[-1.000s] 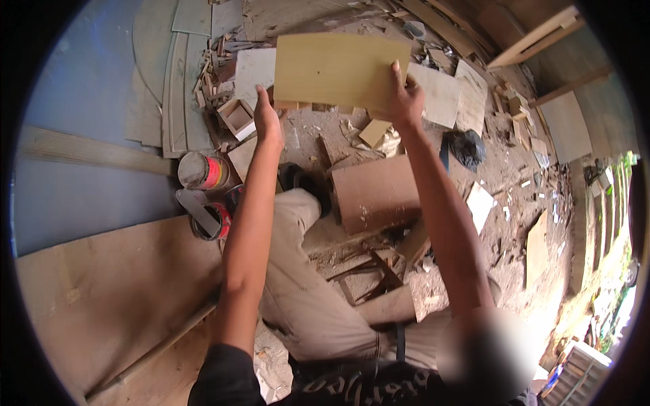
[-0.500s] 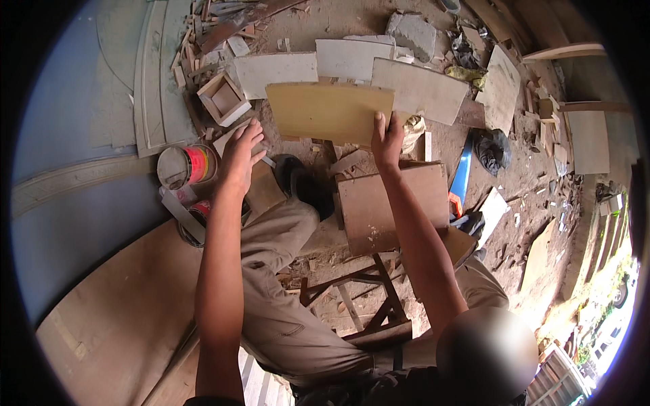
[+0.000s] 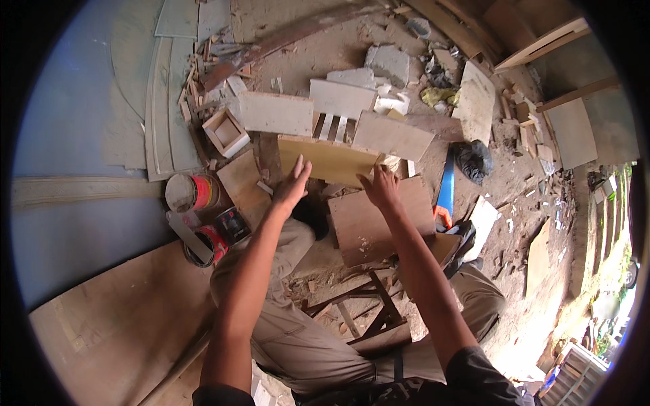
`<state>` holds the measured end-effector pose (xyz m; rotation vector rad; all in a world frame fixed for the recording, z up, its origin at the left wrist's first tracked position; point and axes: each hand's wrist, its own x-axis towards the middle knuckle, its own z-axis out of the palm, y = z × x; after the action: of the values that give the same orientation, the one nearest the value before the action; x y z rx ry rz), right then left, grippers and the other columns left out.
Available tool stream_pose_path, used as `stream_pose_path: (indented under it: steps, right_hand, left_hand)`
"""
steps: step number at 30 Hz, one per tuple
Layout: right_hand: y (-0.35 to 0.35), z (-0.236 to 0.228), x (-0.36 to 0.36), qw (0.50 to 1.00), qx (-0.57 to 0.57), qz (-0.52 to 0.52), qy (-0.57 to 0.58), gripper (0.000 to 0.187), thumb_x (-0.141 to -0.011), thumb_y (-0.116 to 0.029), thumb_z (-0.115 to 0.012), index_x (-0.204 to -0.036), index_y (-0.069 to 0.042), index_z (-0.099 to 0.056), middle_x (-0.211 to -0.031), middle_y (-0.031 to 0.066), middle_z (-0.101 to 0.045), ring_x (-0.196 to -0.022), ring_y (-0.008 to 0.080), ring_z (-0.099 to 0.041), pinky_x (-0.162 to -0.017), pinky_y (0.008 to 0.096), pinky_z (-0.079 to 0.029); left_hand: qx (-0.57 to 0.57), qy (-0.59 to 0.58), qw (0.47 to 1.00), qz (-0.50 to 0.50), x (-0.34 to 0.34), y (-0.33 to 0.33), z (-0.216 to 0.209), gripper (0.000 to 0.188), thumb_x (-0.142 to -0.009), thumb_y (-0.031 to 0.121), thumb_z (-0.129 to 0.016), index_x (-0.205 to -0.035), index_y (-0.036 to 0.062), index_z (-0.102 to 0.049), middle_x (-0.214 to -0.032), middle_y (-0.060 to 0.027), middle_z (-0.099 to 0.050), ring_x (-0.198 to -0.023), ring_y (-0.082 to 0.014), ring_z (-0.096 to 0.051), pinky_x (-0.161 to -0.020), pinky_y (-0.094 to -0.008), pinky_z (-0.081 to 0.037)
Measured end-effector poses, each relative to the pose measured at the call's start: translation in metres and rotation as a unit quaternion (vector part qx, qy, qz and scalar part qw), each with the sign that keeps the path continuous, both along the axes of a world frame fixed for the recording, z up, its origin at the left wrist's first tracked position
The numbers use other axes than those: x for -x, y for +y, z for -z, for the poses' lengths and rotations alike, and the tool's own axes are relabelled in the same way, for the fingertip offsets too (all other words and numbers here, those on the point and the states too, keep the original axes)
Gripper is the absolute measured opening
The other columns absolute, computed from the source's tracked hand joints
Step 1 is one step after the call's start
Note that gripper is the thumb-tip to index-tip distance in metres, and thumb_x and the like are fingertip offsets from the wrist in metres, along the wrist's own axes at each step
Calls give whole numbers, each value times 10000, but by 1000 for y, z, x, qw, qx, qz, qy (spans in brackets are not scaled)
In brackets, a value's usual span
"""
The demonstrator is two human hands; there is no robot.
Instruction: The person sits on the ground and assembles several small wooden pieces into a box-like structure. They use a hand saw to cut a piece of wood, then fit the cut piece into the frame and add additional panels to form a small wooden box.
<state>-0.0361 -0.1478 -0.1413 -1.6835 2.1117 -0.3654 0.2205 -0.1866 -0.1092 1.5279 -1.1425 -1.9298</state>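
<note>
A yellowish wooden board (image 3: 328, 158) stands on edge in front of me, tilted down to the right. My right hand (image 3: 383, 188) grips it at its lower right corner. My left hand (image 3: 291, 189) is open, with its fingers stretched up in front of the board's left part; whether they touch it I cannot tell. Just behind stand three pale boards: a left one (image 3: 276, 111), a middle one (image 3: 342, 98) and a right one (image 3: 393, 135). Below my right hand, a brown wooden panel (image 3: 379, 223) lies over a low support, with light flecks on it.
Paint cans (image 3: 193, 193) and a dark tin (image 3: 231, 225) stand at the left, near a small open wooden box (image 3: 226, 132). A blue handsaw (image 3: 446, 183) with an orange handle lies to the right, beside a black plastic bag (image 3: 474, 161). Wood scraps and concrete lumps (image 3: 388, 64) litter the ground.
The yellowish board has come down and tilts more, its right end lower. My left hand has moved right, from beside the board to in front of it. My right hand keeps hold.
</note>
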Motion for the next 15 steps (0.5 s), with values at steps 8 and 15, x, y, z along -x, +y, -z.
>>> stream_pose_path:
  steps: [8,15]
  right_hand:
    - [116,-87,92,944,-37,262,196,1157,-683,-541,-775,-1463,52,-159,-1484,335,-207,-1401,446,-206,-1076,619,-224]
    - [179,-92,106,934,-38,270,230,978,-733,-275,-742,-1451,69,-175,-1499,327,-170,-1420,434,-161,-1119,503,-255]
  left_hand:
    - [65,55,996,-27,52,82,16,807,-923,484,-567,-1473,-1,-231,-1503,-201,-314,-1380,-271,-335,-1074,-406,-332]
    - [-75,-13,997,-7,72,184,23,618,-918,485,-568,-1369,84,-432,-1393,-115,-470,-1293,-273,-450,-975,-510,-421]
